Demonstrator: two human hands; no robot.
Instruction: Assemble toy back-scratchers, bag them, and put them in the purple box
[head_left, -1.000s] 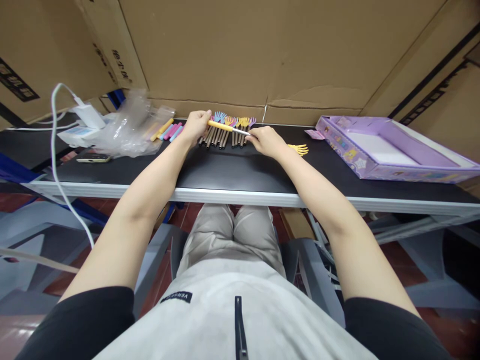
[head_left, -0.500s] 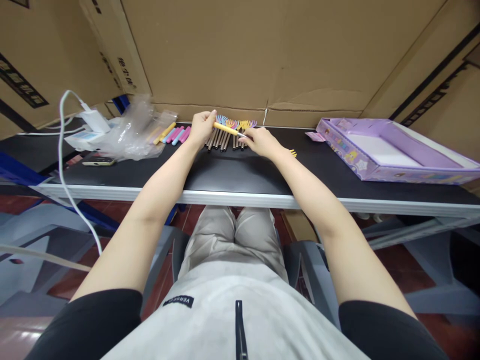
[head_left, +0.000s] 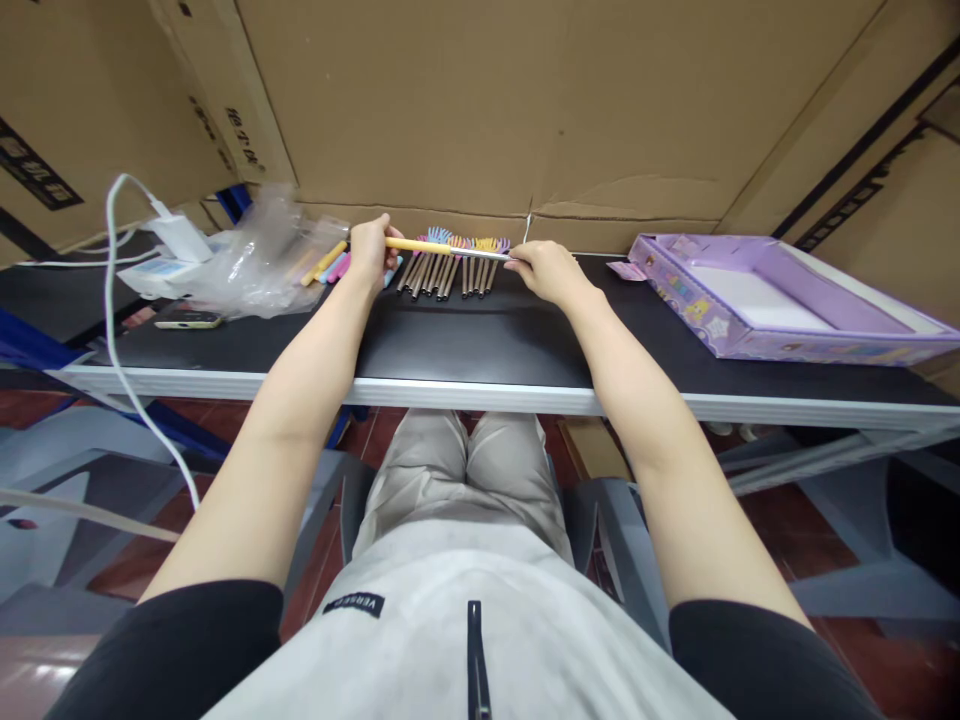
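Note:
A back scratcher with a yellow handle [head_left: 420, 245] and a silver metal rod [head_left: 480, 255] is stretched level between my hands. My left hand [head_left: 370, 252] is closed round the handle's left end. My right hand [head_left: 549, 270] pinches the far end of the rod, and its fingers hide the tip. Just behind and below lies a row of back scratchers [head_left: 431, 277] with brown-grey rods and blue, orange, yellow and purple claw heads pointing to the wall. Pink, blue and yellow handle tubes [head_left: 330, 264] lie left of my left hand, which partly covers them.
Crumpled clear plastic bags [head_left: 259, 265] lie at the left, near a phone-like device [head_left: 187, 320] and a white charger with cable [head_left: 180, 238]. An open purple box [head_left: 731, 335] stands at the right. Cardboard walls [head_left: 450, 110] close off the table's back.
My hands have moved apart, the left one leftward and the right one rightward. More of the metal rod now shows between the yellow handle and my right fingers.

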